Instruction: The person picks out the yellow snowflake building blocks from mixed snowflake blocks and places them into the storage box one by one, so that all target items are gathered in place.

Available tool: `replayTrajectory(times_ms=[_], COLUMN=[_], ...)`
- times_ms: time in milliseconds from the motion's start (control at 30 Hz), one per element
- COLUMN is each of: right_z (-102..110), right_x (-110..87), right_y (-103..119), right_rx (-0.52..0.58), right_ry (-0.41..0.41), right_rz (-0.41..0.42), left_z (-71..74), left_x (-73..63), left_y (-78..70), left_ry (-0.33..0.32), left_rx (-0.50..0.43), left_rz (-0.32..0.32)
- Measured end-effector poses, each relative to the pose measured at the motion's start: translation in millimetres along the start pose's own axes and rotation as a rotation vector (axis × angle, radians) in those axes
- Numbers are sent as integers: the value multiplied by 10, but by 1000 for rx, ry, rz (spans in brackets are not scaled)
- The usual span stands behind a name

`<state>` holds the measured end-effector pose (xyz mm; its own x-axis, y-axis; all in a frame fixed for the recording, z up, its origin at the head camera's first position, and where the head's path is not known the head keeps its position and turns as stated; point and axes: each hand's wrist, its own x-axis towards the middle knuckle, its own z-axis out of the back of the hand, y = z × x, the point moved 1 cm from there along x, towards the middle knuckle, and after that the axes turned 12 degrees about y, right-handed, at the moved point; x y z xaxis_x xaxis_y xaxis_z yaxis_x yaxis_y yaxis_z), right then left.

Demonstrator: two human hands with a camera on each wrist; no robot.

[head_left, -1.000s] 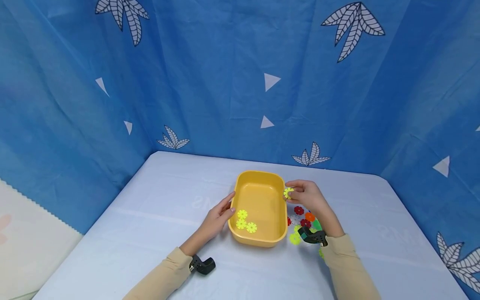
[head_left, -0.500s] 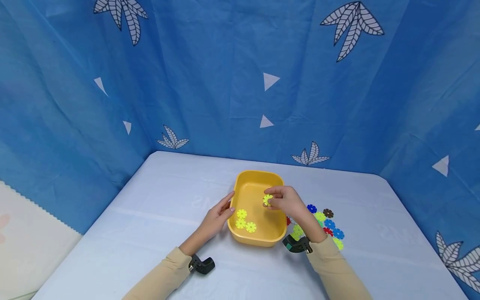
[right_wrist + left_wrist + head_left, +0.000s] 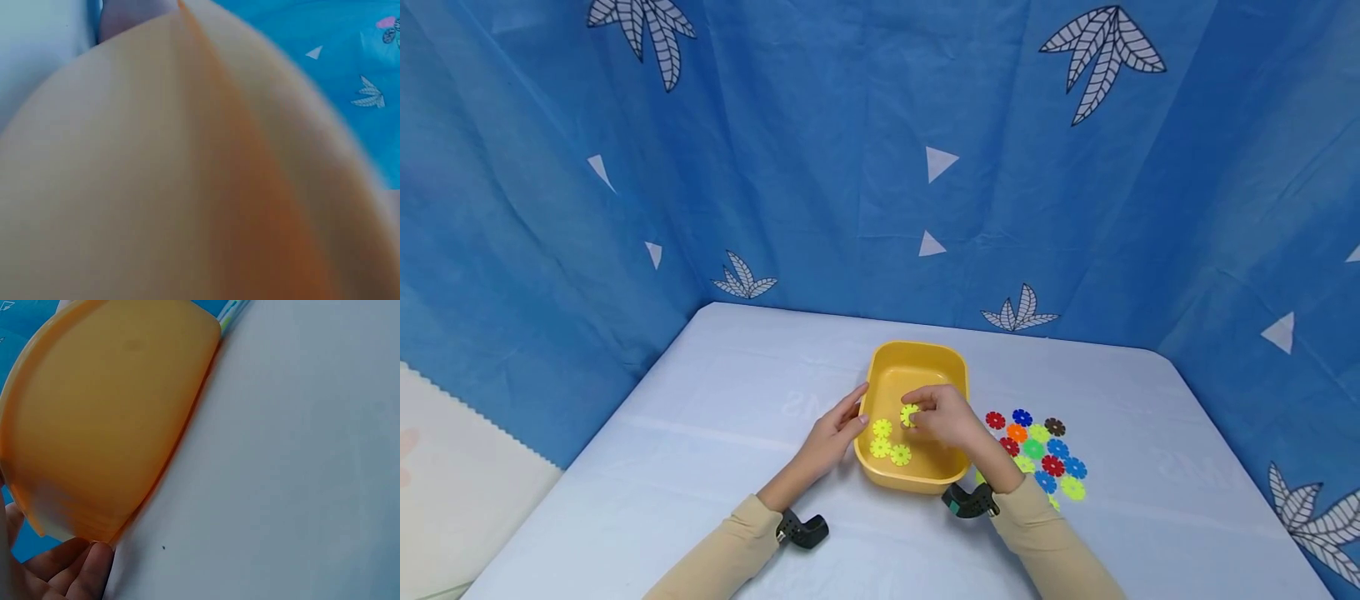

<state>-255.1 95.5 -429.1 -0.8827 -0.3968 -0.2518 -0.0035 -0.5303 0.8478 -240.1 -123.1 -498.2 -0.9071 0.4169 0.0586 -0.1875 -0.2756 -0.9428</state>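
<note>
Yellow walls rise all round the tub (image 3: 910, 481), and inside it I pinch a yellow disc (image 3: 908, 416) between my right fingers (image 3: 925, 392) and thumb. That disc is over the left half of the tub's floor; whether it touches the floor I cannot tell. My left fingers (image 3: 852, 400) are fairly straight and rest against the tub's outer left side, with nothing grasped in them.

Just beside my pinched disc, three loose discs (image 3: 900, 455), all yellow, lie in the near left corner, their edges close together. Beyond the tub's right wall a scattered group (image 3: 1033, 450) lies flat on the white worktop (image 3: 760, 375): red, blue, orange, green, brown and more yellow ones, packed near one another.

The right wall stands between that group and what I hold. My right sleeve (image 3: 1052, 542) and right camera (image 3: 970, 502) cover the near left edge of the group, so a few pieces there show only in part. In the right wrist view the tub's blurred wall (image 3: 125, 175) fills most of the picture and hides the pinch. My left camera (image 3: 802, 530) hangs over the worktop. Behind everything hangs a blue curtain (image 3: 850, 167) printed with leaves and triangles.
</note>
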Motion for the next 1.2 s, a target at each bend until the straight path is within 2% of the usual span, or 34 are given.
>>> replayTrajectory(times_ms=[367,767,1200], right_z=[-130,-164,-173], right_x=[63,105,96], right_y=[-56,-83,-82], right_rx=[-18,-165,-218], right_ry=[21,18,-6], right_rz=[-18,-69,-72], left_z=[-3,3,3], left_x=[7,7,6], left_y=[13,15,21], left_ry=[12,5,4], left_rx=[-4,-6,-4], left_rz=[3,-8,-3])
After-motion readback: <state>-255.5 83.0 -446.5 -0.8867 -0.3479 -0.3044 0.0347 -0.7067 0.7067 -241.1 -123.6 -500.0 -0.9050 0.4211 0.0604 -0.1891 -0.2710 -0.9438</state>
